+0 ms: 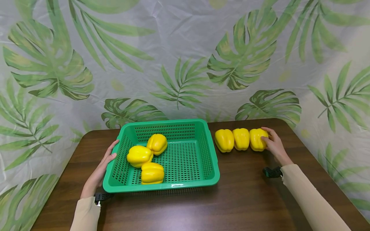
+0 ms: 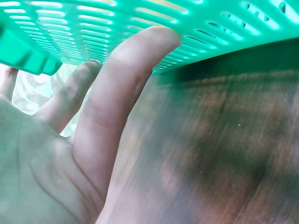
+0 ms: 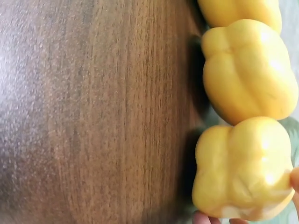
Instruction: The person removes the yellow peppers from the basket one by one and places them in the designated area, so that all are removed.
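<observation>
A green plastic basket (image 1: 185,185) stands on the table with three yellow bell peppers in its left half, one of them a near pepper (image 1: 152,173). My left hand (image 1: 99,171) rests against the basket's left side; in the left wrist view its extended thumb (image 2: 112,88) touches the slotted outer wall. Right of the basket, three more yellow bell peppers lie in a row. The rightmost pepper (image 1: 257,140) is between the thumb and fingers of my right hand (image 1: 274,146). Only fingertips show around this pepper (image 3: 243,170) in the right wrist view.
The brown wooden table (image 1: 231,199) extends in front of the basket and peppers. Behind it hangs a leaf-patterned cloth (image 1: 185,41). The middle pepper (image 1: 241,139) and left pepper (image 1: 224,140) of the row sit close to the basket's right wall.
</observation>
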`<state>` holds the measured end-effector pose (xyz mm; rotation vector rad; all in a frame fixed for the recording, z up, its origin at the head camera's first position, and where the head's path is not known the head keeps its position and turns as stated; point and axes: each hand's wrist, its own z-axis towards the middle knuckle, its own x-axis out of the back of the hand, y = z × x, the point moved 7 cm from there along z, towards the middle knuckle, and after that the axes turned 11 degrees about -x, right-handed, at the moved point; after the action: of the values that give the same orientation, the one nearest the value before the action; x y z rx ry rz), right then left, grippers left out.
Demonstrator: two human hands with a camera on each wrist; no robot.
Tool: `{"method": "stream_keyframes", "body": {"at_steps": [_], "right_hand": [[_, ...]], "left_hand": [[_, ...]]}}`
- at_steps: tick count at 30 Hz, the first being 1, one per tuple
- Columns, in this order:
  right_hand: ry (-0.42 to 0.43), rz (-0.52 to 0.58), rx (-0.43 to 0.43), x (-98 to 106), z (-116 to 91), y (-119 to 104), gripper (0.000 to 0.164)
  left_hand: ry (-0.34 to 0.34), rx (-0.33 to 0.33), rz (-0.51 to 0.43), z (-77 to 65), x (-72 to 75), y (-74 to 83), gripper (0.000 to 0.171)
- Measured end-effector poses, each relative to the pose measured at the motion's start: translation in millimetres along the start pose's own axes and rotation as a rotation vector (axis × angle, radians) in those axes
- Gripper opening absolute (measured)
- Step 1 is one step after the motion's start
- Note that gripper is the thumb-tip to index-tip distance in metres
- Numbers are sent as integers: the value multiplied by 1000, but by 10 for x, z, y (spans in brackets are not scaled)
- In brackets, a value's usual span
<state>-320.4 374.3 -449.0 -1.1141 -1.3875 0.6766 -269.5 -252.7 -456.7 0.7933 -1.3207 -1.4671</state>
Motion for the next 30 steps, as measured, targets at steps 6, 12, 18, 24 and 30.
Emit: {"method": "stream_keyframes", "body": {"at_steps": [6,12,18,24,30], "right_hand": [[-6,2,-2,10,-9,15,54],[26,34,24,79,-47,-29,52],[123,70,70,184,-89,-119,44],[212,137,96,266,-127,-198,36],[245,175,107,233,-196,-329,34]], "left_hand": [[3,4,-5,-2,3,-2,53],[2,10,-20,0,2,-1,53],[0,4,-19,-2,0,2,53],[-4,-6,-17,3,1,-2,52],[-6,-9,-15,2,5,-2,52]]}}
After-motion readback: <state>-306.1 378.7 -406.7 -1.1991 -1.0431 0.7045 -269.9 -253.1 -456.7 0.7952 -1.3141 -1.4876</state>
